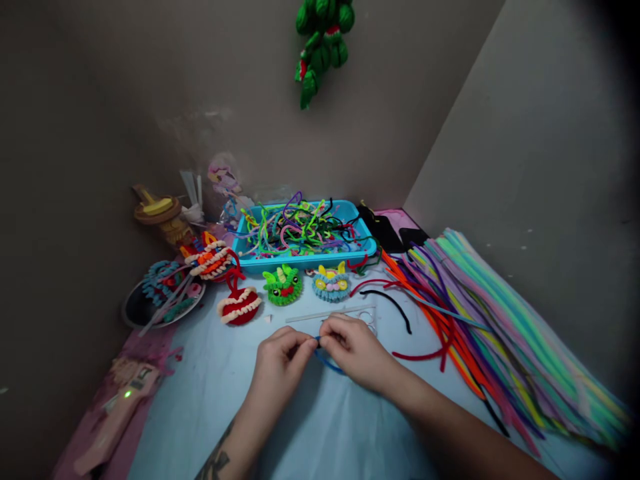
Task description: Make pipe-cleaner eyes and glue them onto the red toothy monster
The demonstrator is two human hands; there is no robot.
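Just in front of me, my left hand [281,363] and my right hand [354,348] meet over the table, thumbs and forefingers pinched together. Between the fingertips is a blue pipe cleaner [329,363], part of which curves below my right hand. A small dark bit shows where the fingertips meet; what it is I cannot make out. Beyond my hands lie a clear ruler [313,315] and a green pipe-cleaner creature head [283,285]. Beside that sits a blue and yellow one [331,283], with a red and cream piece [239,305] at the left.
A blue tray [305,261] of tangled pipe cleaner scraps stands at the back. Bundles of coloured pipe cleaners [505,333] cover the right side, with loose red and black pieces nearby. At left are a metal bowl [135,308] and a pink glue gun [120,417].
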